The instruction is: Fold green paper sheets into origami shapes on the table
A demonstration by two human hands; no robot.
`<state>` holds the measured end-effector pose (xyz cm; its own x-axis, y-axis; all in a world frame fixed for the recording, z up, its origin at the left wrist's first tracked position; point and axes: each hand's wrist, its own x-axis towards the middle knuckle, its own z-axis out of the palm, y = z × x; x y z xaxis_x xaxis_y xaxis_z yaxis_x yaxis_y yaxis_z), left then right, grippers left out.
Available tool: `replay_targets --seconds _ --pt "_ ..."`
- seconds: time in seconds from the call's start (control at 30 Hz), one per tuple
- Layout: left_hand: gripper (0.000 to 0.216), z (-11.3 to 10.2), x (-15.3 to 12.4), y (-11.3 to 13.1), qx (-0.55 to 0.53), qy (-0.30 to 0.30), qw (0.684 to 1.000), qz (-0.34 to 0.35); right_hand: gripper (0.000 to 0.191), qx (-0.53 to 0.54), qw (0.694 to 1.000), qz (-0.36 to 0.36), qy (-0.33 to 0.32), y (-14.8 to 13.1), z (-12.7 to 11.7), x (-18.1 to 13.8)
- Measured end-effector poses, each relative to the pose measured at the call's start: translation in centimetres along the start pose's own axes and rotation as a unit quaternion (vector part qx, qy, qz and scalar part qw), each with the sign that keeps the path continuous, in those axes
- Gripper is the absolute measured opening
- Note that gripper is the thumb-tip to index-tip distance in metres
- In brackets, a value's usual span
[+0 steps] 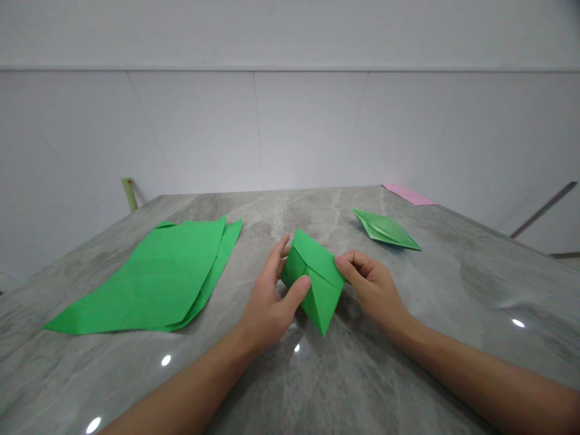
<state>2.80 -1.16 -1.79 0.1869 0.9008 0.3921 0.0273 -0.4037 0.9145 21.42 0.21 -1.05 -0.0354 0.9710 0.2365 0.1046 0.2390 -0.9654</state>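
Between my two hands a folded piece of green paper (322,272) is held up, tilted, with one pointed corner directed down toward me. Crease lines and a folded flap show on its near face. My left hand (274,296) grips its left side, thumb across the front and fingers behind, partly hidden by the paper. At the right corner, my right hand (367,278) pinches the edge between thumb and forefinger.
On the left lies a stack of green paper sheets (167,278), one corner curling out. A folded green paper shape (387,229) rests behind my right hand. Pink paper (410,194) lies at the back right edge of the grey marbled table (281,208), before a white wall.
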Motion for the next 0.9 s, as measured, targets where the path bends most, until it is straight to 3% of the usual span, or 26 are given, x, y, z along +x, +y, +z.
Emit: replay_targets --seconds 0.07,0.17,0.33,0.53,0.73,0.9 --pt "0.065 -0.1 0.0 0.1 0.028 0.023 0.999 0.028 0.043 0.004 1.000 -0.001 -0.005 0.2 0.0 0.0" --pt "0.045 -0.2 0.1 -0.1 0.079 0.042 0.995 0.044 0.040 -0.046 0.998 -0.021 -0.035 0.3 -0.1 -0.2" --pt "0.017 -0.2 0.2 0.1 0.117 0.003 0.993 0.025 0.032 -0.140 0.983 -0.092 -0.076 -0.3 -0.1 -0.7" --pt "0.027 -0.2 0.0 1.0 0.125 -0.086 0.987 0.055 0.036 -0.001 0.988 -0.006 -0.157 -0.2 0.2 -0.8" --pt "0.008 -0.2 0.0 0.9 0.111 -0.093 0.988 0.046 0.049 0.079 0.980 0.071 -0.166 0.4 0.2 -0.5" --pt "0.010 -0.2 0.1 0.9 0.111 -0.097 0.988 0.049 0.051 0.107 0.976 0.075 -0.176 0.4 0.2 -0.5"
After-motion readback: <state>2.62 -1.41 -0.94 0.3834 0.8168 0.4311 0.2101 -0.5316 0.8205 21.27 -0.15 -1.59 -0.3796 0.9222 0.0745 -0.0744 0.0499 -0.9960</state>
